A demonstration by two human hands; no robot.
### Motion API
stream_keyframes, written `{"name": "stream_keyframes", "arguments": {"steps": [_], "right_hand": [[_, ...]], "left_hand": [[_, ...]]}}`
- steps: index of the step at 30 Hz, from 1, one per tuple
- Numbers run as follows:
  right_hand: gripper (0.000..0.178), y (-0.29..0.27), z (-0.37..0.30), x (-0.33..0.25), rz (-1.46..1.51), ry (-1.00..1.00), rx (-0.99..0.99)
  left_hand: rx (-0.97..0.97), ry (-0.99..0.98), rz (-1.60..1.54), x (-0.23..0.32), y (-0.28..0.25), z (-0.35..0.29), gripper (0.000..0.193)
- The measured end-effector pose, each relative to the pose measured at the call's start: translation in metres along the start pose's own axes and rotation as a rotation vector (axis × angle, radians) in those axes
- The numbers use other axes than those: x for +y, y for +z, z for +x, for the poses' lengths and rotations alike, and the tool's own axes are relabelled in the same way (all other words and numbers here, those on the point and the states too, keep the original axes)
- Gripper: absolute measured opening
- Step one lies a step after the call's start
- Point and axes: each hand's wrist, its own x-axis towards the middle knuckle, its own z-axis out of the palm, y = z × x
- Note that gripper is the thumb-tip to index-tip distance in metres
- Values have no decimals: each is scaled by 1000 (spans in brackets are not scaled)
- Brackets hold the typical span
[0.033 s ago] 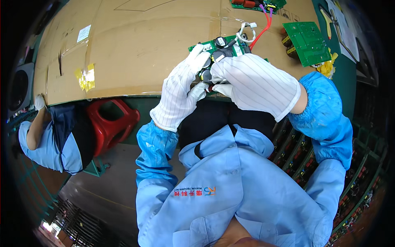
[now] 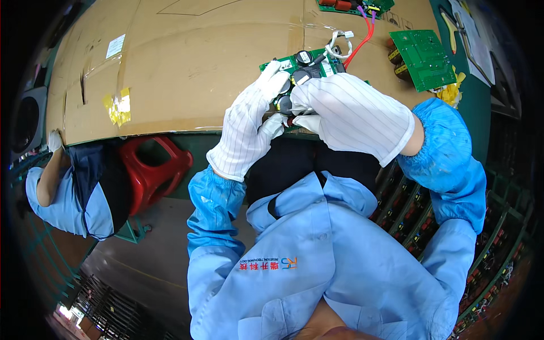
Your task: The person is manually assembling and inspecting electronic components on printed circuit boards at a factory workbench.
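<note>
A green circuit board (image 2: 288, 59) with round dark capacitors or coils lies at the near edge of the cardboard, partly covered by my gloves. Around its left side curls my left hand (image 2: 252, 113), in a white striped glove, fingers on top and thumb at the near edge. My right hand (image 2: 354, 110), gloved alike, reaches over the board's right part. Its fingers are bent together against a small dark reddish part (image 2: 290, 120) at the near edge, mostly hidden by the glove tips. White wires (image 2: 339, 51) and red wires (image 2: 361, 46) run off the board's far right corner.
Another green board (image 2: 422, 59) leans solder side up at the right, near a yellow bundle (image 2: 450, 90). A third board (image 2: 345, 5) sits at the far edge. A red stool (image 2: 153, 175) and a seated co-worker (image 2: 73, 192) are at left. Racks of boards (image 2: 493, 249) stand right.
</note>
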Motion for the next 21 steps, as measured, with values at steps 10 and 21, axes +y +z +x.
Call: {"name": "stream_keyframes", "arguments": {"steps": [10,21], "right_hand": [[30,6,-11,4,-65,-26,5],[27,9,-11,0,-28,23,-45]], "left_hand": [[-10,23,17,-1,0,1,70],[0,8,10,-3,0,1,73]]}}
